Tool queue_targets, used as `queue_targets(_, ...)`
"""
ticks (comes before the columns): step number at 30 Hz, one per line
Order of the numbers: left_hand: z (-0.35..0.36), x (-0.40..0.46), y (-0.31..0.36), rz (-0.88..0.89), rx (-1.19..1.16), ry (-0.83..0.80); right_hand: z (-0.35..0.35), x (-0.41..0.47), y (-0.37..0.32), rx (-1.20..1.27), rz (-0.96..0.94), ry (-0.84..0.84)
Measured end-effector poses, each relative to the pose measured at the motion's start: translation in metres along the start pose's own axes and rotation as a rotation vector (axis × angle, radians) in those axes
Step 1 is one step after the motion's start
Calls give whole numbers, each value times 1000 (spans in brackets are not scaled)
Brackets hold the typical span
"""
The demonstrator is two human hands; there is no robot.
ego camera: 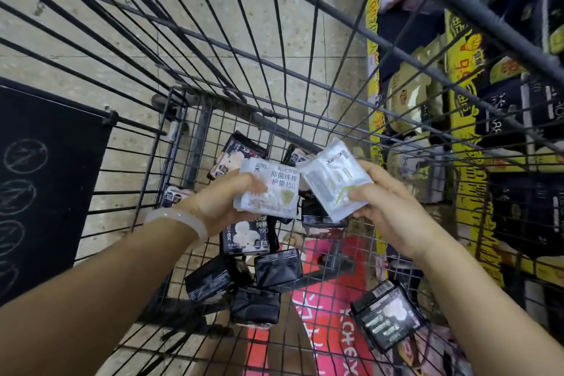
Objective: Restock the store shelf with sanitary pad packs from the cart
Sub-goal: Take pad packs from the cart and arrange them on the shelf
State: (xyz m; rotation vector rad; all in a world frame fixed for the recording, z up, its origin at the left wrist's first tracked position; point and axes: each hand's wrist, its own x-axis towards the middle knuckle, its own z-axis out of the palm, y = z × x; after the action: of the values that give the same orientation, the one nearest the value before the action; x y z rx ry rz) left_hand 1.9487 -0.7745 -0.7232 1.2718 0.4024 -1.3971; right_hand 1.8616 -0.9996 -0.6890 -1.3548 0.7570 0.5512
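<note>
I look down into a black wire cart (pixel 195 131). My left hand (pixel 225 201), with a pale bangle at the wrist, grips a white pad pack (pixel 271 189) with printed text facing me. My right hand (pixel 387 201) holds a second white pad pack (pixel 331 180), tilted, just right of the first and touching its top corner. Both packs hang above the cart's bottom. Below them lie several black pad packs (pixel 277 267), one with white flowers (pixel 248 235), another at the lower right (pixel 386 317).
The store shelf (pixel 470 107) runs along the right, with yellow price strips and stacked black and beige packs. A black sign panel (pixel 45 180) hangs on the cart's left side. Beige tiled floor and a red-pink floor sticker (pixel 335 314) show through the wires.
</note>
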Motion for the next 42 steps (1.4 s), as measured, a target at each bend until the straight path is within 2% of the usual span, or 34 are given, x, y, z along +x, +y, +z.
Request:
queue_targets(4,-6,-3,-4,-3,-43,10,2,6,-5,0,-26,15)
queue_targets(9,-6,1,-5,4,-57,13,6,1,-6,-178,8,-63)
queue_targets(11,-3,2,-4,7,-47,21,8,-1,-12,-235,-17,29)
queue_targets(13,-1,4,-5,9,-38,47,6,-1,-17,-404,-61,180)
queue_targets(15,-1,6,-8,9,-26,77,7,-1,-21,-538,-96,228)
queue_targets(16,-1,7,-9,8,-17,85,10,-2,-23,-499,-93,187)
queue_targets(18,-2,7,-9,8,-16,83,19,-2,-26,-359,-28,2)
queue_targets(21,-2,7,-11,2,-35,90,19,6,-26,-349,37,-178)
queue_targets(23,-3,6,-11,-3,-28,80,15,18,-23,-510,-21,-151)
queue_targets(27,-4,5,-9,-1,0,64,13,33,-4,-1103,-109,-106)
queue_targets(29,-3,6,-9,2,-5,71,17,32,7,-1218,-71,-126)
queue_targets(31,-3,6,-9,3,-12,78,20,31,17,-1140,-55,-133)
queue_targets(33,-3,6,-10,2,-12,81,21,31,26,-939,-47,-95)
queue_targets(38,-3,7,-10,2,1,81,21,27,34,-631,80,160)
queue_targets(42,-3,4,-11,6,3,92,12,27,25,-194,131,172)
